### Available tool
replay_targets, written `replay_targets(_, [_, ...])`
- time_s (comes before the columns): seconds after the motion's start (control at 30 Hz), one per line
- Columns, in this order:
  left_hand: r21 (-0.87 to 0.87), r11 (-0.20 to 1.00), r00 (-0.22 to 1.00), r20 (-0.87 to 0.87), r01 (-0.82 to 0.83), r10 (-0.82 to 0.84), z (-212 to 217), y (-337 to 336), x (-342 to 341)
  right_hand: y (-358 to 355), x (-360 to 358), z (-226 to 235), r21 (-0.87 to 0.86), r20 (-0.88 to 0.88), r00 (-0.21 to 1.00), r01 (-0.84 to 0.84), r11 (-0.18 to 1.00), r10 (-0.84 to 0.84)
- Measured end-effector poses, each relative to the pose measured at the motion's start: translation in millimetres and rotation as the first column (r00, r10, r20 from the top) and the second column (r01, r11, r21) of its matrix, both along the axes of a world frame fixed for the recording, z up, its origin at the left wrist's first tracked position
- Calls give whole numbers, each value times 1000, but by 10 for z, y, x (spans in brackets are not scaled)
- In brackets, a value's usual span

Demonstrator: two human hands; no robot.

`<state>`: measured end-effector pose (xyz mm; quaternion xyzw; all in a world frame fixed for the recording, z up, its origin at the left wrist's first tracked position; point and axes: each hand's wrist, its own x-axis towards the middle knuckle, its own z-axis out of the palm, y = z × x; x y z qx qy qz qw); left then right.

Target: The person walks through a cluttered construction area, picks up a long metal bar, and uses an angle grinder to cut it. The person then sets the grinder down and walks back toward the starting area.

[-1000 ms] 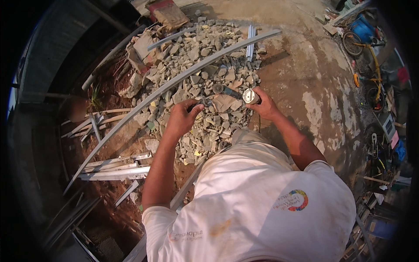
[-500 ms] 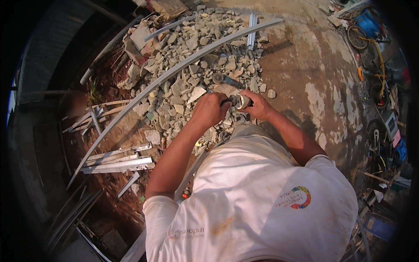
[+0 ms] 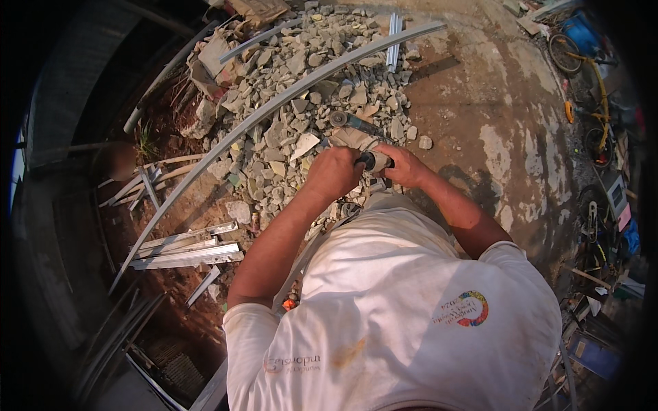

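My left hand (image 3: 334, 171) is closed around one end of a small dark, round-ended piece with a pale band (image 3: 377, 160); I cannot make out its kind. From the other side, my right hand (image 3: 406, 166) grips the same piece, fingers bent over the pale part. Both hands meet in front of my body, above the near edge of a heap of broken rubble (image 3: 291, 130). Just beyond them, a teal angle grinder (image 3: 355, 123) lies on the heap, its round disc end toward the left.
A long bent metal channel (image 3: 274, 103) arches across the heap. Short metal profiles (image 3: 188, 257) lie stacked at the left. Bicycles (image 3: 563, 53) and clutter line the right side, beyond a stained concrete floor (image 3: 473, 103).
The held piece has turned between my hands: its pale round opening faced me before, and now its dark rounded part shows. Both hands stay in nearly the same place.
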<state>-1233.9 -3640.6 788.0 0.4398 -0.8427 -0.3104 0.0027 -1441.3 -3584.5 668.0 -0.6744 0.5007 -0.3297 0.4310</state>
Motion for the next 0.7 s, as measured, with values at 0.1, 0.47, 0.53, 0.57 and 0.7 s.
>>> replay_targets(0.1, [-9, 999, 999, 5, 37, -37, -46, -73, -38, -60, -55, -9, 156, -49, 998, -27, 987, 35])
replay_targets(0.47, [102, 994, 999, 34, 30, -34, -197, -388, -92, -372, -218, -33, 205, 10, 988, -155, 966, 157])
replay_targets(0.53, [172, 985, 998, 59, -6, -4, -132, -464, -132, -439, -248, -13, 249, 44, 979, -203, 947, 198])
replay_targets(0.57, [207, 978, 997, 71, -25, 10, -107, -501, -147, -471, -273, 22, 266, 55, 974, -225, 937, 219])
replay_targets(0.7, [259, 965, 997, 67, -45, 28, -97, -587, -154, -533, -303, 67, 274, 90, 966, -256, 927, 240])
